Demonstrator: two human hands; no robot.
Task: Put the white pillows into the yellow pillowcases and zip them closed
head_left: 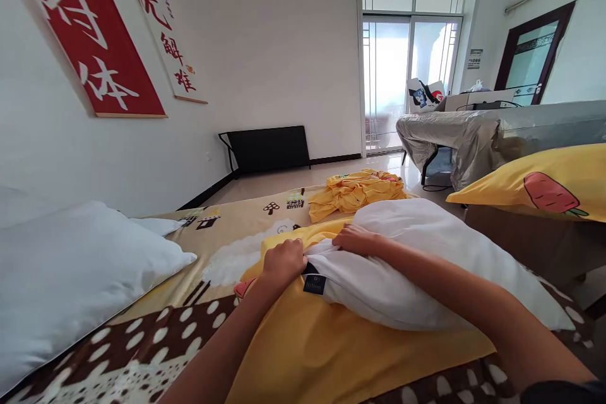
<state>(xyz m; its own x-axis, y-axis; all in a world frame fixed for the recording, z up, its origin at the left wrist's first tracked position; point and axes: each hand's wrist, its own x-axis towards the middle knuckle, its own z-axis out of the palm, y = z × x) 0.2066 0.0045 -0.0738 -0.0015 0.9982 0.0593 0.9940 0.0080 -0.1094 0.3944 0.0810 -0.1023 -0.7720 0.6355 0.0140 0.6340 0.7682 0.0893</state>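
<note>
White pillow (pixel 426 259) on yellow pillowcase (pixel 360 353), seen from the wearer's head. The pillow lies slantwise on the spread cloth, its narrow end turned away from the wearer and to the left, its fuller body to the right; I judge that the flat cloth beneath gives it a broad, steady support. At that narrow end, the left hand (pixel 284 263) and the right hand (pixel 353 240) are each closed on the white fabric, near one another but apart, with a short edge drawn between them, probably to keep that end gathered and under control. Whether yellow cloth is also caught in either grip, I cannot tell. A dark label (pixel 314 282) hangs just below the left fist. The left forearm rises from the lower edge, knuckles up; the right forearm reaches in from the lower right across the pillow, seemingly pressing its bulk lightly. Around these I note the patterned bedding (pixel 246 227), a second white pillow (pixel 95 278) at the left, a crumpled yellow cloth (pixel 360 192) beyond the hands, and, well apart at the right, a yellow carrot-print pillow (pixel 497 183). Farther off stands a plastic-covered table (pixel 445 126).
</note>
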